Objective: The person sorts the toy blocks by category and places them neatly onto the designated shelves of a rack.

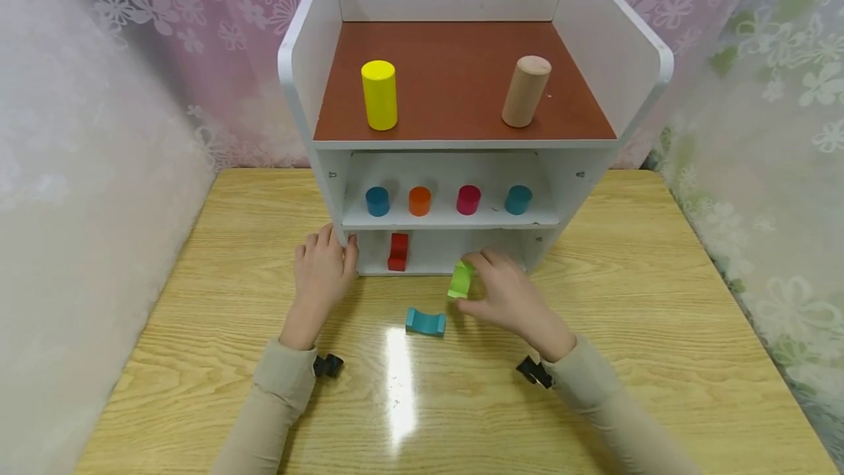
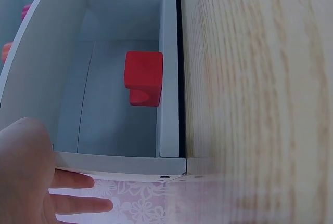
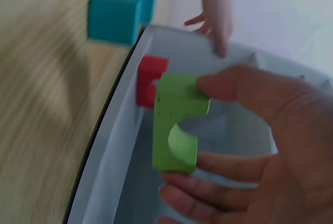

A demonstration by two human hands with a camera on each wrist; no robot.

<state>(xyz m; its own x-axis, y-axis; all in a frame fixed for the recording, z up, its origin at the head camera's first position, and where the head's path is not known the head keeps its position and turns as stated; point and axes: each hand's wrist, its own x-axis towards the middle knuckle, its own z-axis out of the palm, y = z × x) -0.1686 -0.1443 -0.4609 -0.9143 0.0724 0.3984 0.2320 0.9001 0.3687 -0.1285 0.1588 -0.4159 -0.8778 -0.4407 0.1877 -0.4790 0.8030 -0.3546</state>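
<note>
My right hand point(image 1: 504, 292) pinches a green arch-shaped block point(image 3: 179, 122) by its two ends, thumb on one and fingers on the other. The block is held just in front of the bottom compartment of a white toy shelf point(image 1: 455, 145). At the shelf's lower left side, my left hand point(image 1: 323, 266) holds the side panel's front edge, thumb at the inner side and fingers outside. Inside the bottom compartment, toward the left, a red arch-shaped block point(image 1: 398, 252) stands on end. A teal arch-shaped block point(image 1: 425, 322) lies on the table before the shelf, its hollow upward.
Blue point(image 1: 377, 201), orange point(image 1: 419, 201), magenta point(image 1: 468, 199) and teal point(image 1: 518, 199) short cylinders line the middle shelf. On the brown top stand a yellow cylinder point(image 1: 379, 97) and a plain wooden cylinder point(image 1: 525, 92). The wooden table point(image 1: 659, 328) bears the shelf; floral curtains hang around.
</note>
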